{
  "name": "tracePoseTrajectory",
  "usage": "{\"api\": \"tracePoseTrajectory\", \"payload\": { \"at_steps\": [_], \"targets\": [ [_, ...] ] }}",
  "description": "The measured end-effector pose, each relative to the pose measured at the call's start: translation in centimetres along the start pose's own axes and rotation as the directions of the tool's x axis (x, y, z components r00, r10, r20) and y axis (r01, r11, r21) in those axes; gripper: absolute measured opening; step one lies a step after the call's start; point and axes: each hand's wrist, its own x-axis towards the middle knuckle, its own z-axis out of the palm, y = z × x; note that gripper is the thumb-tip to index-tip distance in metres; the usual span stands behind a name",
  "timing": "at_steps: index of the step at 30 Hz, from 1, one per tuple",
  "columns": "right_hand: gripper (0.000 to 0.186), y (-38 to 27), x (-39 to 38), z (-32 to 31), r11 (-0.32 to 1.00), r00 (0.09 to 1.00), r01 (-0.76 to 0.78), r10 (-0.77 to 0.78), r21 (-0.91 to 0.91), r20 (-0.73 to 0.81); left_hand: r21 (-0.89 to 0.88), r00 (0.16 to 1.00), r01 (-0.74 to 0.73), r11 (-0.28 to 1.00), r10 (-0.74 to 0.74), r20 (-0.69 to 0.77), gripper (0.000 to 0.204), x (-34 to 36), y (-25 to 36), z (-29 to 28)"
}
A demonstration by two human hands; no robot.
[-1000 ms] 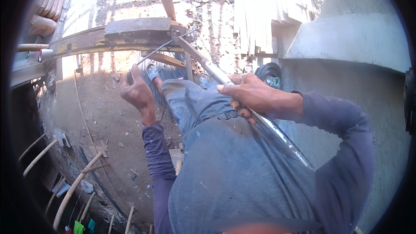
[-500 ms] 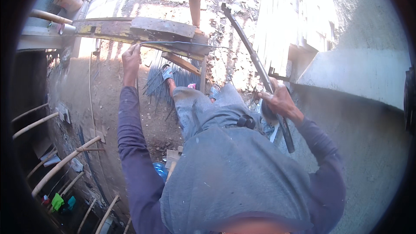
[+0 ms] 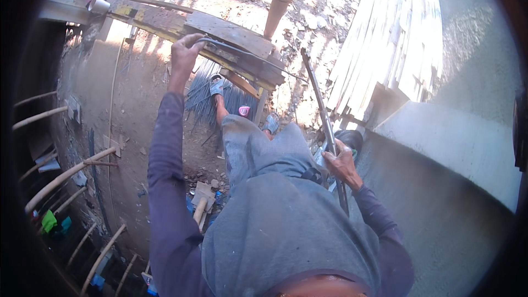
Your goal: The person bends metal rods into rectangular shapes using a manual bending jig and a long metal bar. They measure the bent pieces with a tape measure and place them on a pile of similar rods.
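My left hand (image 3: pixel 185 56) is closed at the near edge of a worn wooden bench (image 3: pixel 234 32). It grips a thin metal rod (image 3: pixel 242 50), which curves at the hand and runs rightward over the bench. In my right hand (image 3: pixel 342 166) is a long dark metal bar (image 3: pixel 323 107) with a notched far end, gripped toward its lower part. The bar slants up and away, its notched end near the rod's far tip; whether they touch I cannot tell. Beneath the bench, many thin metal rods (image 3: pixel 203 93) lie on the ground around my sandalled foot.
A bamboo post (image 3: pixel 285 1) rises behind the bench. To the right are long pale planks (image 3: pixel 379 38) and a smooth grey wall (image 3: pixel 440 143). Bamboo poles (image 3: pixel 77 170) jut out at left. A white cup (image 3: pixel 99 5) sits at the bench's left end, and a pink roundish object (image 3: pixel 243 110) lies below.
My right hand and the metal bar have swung down and inward, the bar now steeper in view. My left hand still holds the rod, now slanting down rightward. The whole view has shifted.
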Motion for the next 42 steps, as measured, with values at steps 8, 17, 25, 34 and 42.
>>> {"api": "tracePoseTrajectory", "payload": {
  "at_steps": [8,17,25,34,42],
  "targets": [
    [0.051,-0.9,0.4,1.6,0.999,0.997,-0.035,0.034,0.0,-0.068,-0.151,0.963,0.263,0.953,-0.251,0.097,0.022,4.4,-6.4,0.6],
    [0.05,-0.8,1.1,2.3,0.994,0.976,0.081,-0.095,-0.079,-0.195,-0.458,0.948,0.297,0.838,-0.315,0.039,0.022,2.4,-8.6,2.1],
    [0.045,0.5,2.6,1.1,0.993,0.959,0.105,-0.117,-0.062,-0.257,0.019,0.977,0.213,0.977,-0.212,-0.018,0.031,3.4,-11.8,3.3],
    [0.046,0.9,2.7,0.5,0.985,0.965,0.104,-0.134,-0.141,-0.227,-0.033,0.957,0.285,0.958,-0.286,-0.05,0.028,2.2,-10.4,2.6],
    [0.046,1.5,2.5,0.6,0.991,0.969,0.105,-0.121,-0.085,-0.214,0.209,0.965,0.188,0.96,-0.14,-0.223,0.026,2.4,-9.3,4.1]
  ]
}}
